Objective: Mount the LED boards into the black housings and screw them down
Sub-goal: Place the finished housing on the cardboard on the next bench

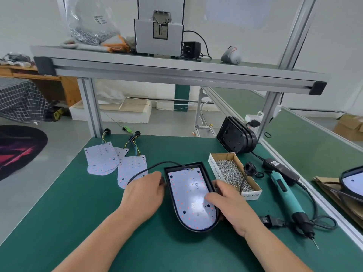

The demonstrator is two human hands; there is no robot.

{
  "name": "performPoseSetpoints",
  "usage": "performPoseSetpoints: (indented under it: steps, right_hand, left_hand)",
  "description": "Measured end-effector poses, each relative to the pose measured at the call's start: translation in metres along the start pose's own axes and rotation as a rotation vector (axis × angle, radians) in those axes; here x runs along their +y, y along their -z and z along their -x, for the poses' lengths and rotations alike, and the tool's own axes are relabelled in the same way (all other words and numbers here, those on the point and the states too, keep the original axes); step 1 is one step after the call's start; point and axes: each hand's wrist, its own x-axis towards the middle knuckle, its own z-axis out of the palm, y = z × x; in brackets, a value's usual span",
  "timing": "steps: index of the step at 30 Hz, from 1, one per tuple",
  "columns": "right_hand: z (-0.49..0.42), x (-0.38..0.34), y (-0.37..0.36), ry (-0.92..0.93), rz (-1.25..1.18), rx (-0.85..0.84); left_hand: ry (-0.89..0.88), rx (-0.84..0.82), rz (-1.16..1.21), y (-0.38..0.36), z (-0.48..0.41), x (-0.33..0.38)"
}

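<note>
A black housing lies flat in the middle of the green mat with a white LED board seated inside it. My left hand grips the housing's left wall, fingers curled at the rim. My right hand holds the right wall, with its thumb lying on the board's right edge. Loose LED boards with coloured wires lie at the left. A cardboard box of screws stands right of the housing. The teal electric screwdriver lies on the mat further right.
A stack of black housings leans at the back right by the frame post. The screwdriver's power brick and cables trail across the right side. An aluminium shelf spans overhead. Another housing with a board sits at the right edge.
</note>
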Motion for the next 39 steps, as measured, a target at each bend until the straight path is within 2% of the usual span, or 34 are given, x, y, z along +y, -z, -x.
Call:
performPoseSetpoints:
  steps: [4, 11, 17, 27, 35, 39]
  right_hand:
    - [0.000, 0.000, 0.001, 0.040, 0.009, -0.019]
    - [0.003, 0.001, 0.002, 0.053, -0.147, -0.160]
    - [0.006, -0.001, 0.007, 0.061, -0.166, -0.130]
    - [0.017, -0.006, 0.004, 0.129, -0.096, -0.107]
    - [0.030, -0.021, 0.028, 0.269, 0.068, -0.011]
    - [0.042, -0.033, 0.057, 0.345, 0.095, 0.102]
  left_hand:
    - [0.005, 0.039, 0.178, 0.001, 0.001, 0.000]
    - [-0.008, 0.083, 0.356, -0.007, 0.002, 0.002]
    - [-0.034, 0.027, 0.563, -0.013, 0.003, -0.002]
    - [-0.066, 0.017, 0.705, -0.025, -0.002, -0.005]
    - [-0.106, 0.169, 0.742, -0.028, -0.003, -0.010]
    - [-0.144, 0.159, 0.702, -0.028, -0.002, -0.011]
